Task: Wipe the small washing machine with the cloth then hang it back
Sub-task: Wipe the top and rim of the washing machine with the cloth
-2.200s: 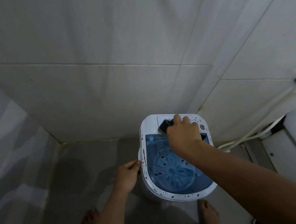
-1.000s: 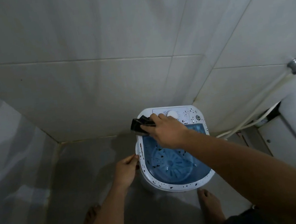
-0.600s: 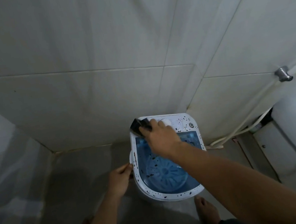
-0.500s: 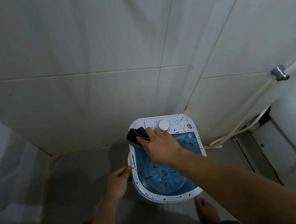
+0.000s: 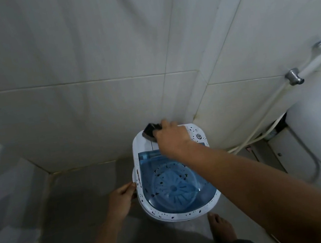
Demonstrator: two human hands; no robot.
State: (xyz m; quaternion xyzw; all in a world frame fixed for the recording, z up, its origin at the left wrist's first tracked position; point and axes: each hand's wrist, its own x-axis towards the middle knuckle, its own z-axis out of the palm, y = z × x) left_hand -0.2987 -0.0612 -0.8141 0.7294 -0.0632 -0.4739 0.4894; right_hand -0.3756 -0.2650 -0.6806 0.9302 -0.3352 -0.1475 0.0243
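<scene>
Head view. My right arm reaches from the near right corner diagonally toward the far wall, forearm extended nearly straight, wrist slightly bent down. My right hand is palm-down over the far edge of the small washing machine, covering most of its white control panel. My fingers are curled around a dark cloth, folded into a small wad; the cloth sticks out to the left of my knuckles and presses on the far left corner of the machine's top, just beside the tiled wall.

My left arm comes up from the near edge, elbow low, forearm angled toward the far right. My left hand sits at the machine's left side, fingertips touching the white rim about midway along it. The fingers look loosely bent against the rim; I cannot tell whether they grip it or only rest there.

The machine stands on the grey floor near the corner of the room. Its translucent blue lid is down, the ribbed pulsator visible beneath. Dark specks dot the white rim and the lid.

My bare right foot is just near of the machine. A white hose runs along the right wall from a metal fitting.
</scene>
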